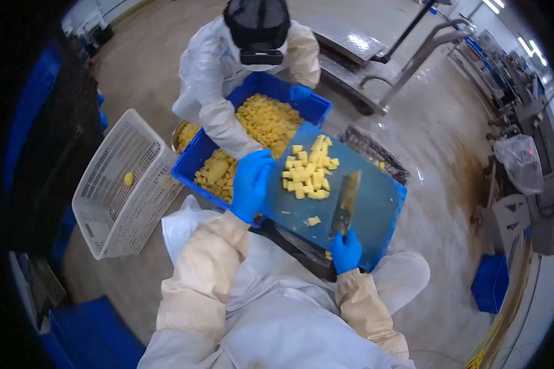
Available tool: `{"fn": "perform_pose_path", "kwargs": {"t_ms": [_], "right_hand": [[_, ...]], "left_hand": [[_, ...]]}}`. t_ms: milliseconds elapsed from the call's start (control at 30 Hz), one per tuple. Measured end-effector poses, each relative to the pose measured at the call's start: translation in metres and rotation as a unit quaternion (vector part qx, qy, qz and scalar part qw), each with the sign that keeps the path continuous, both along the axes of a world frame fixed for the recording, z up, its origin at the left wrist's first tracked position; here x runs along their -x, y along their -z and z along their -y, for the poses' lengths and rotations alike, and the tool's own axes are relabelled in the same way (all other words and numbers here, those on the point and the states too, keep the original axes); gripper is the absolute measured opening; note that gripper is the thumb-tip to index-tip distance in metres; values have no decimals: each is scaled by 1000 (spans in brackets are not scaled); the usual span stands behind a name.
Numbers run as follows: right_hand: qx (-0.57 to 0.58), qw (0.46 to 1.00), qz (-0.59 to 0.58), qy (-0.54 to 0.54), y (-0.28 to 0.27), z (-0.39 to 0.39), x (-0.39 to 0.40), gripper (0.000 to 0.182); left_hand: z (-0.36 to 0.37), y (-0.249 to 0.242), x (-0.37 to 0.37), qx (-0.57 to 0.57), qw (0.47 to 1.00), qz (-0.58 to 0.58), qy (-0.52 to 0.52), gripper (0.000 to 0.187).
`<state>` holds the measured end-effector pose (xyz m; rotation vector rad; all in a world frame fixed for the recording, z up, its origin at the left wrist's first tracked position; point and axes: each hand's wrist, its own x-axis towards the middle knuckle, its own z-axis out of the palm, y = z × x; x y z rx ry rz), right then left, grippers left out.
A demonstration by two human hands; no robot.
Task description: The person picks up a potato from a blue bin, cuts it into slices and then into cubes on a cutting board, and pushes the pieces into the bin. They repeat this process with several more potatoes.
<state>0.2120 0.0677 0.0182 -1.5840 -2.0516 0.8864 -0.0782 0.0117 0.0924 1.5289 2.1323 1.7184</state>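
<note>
A green cutting board lies across my lap, with a pile of yellow potato-like cubes on it. In my right hand, gloved in blue, is the handle of a large knife; its blade rests on the board to the right of the cubes. My left hand, also in a blue glove, is at the board's left edge beside the blue crate, and whether it grips anything is hard to see. One small cut piece lies apart, nearer to me.
A co-worker in white leans over a blue crate of yellow cubes, ahead of me. A white plastic basket holding one yellow piece stands at the left. Beyond the board is a metal cart; a blue bin is far right.
</note>
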Motion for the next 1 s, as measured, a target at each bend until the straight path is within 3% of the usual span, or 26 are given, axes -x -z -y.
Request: {"fn": "perform_pose_path", "kwargs": {"t_ms": [67, 133, 200, 233, 300, 333, 367, 400, 433, 500, 533, 600, 667, 733, 767, 800, 867, 933, 1000], "right_hand": [[-20, 996, -81, 24, 29, -3, -11, 9], [122, 957, -254, 64, 0, 2, -3, 5], [178, 932, -304, 83, -8, 2, -3, 5], [184, 934, -292, 87, -11, 1, -4, 4], [193, 937, -276, 90, -9, -2, -8, 3], [188, 939, -276, 86, -5, -1, -11, 9], [184, 940, -274, 84, -3, 0, -13, 15], [185, 941, -269, 85, -1, 1, -15, 15], [179, 945, -258, 87, -2, 0, -15, 16], [190, 942, -242, 129, -11, 1, -6, 7], [189, 944, -237, 132, -14, 0, -3, 7], [187, 948, -219, 137, -15, 1, -3, 8], [186, 945, -224, 148, -11, 0, -3, 9], [193, 944, -208, 166, -9, -4, -4, 15], [191, 945, -204, 167, -11, -5, -1, 15], [201, 944, -200, 168, -15, -6, 1, 12], [204, 944, -196, 171, -15, -6, 1, 9], [194, 942, -204, 185, -13, -8, 3, 10], [203, 939, -208, 182, -17, -10, 6, 11]], "left_hand": [[24, -13, 33, -24, 997, 51, -53, 15], [52, -29, 74, -51, 988, 99, -105, 13], [79, -41, 118, 120, 971, 185, -90, 14], [86, -31, 139, 121, 970, 187, -95, 14], [96, 11, 180, 242, 970, 37, -3, 17], [97, 32, 198, 245, 969, 40, -4, 17], [96, 57, 214, 378, 920, -59, 88, 17], [92, 82, 224, 494, 837, -154, 180, 18], [84, 106, 230, 493, 838, -150, 182, 18], [72, 148, 239, 629, 703, -256, 211, 18], [66, 169, 239, 627, 705, -252, 216, 18], [53, 197, 241, 629, 713, -282, 128, 16], [35, 215, 239, 646, 711, -246, 126, 25], [19, 262, 235, 592, 777, -213, 11, 41], [16, 296, 235, 571, 780, -255, -23, 52], [10, 298, 230, 569, 783, -252, -18, 52], [-6, 298, 220, 565, 778, -237, -139, 50], [-3, 326, 217, 506, 792, -296, -171, 45], [-13, 326, 210, 511, 759, -325, -239, 20]]}}
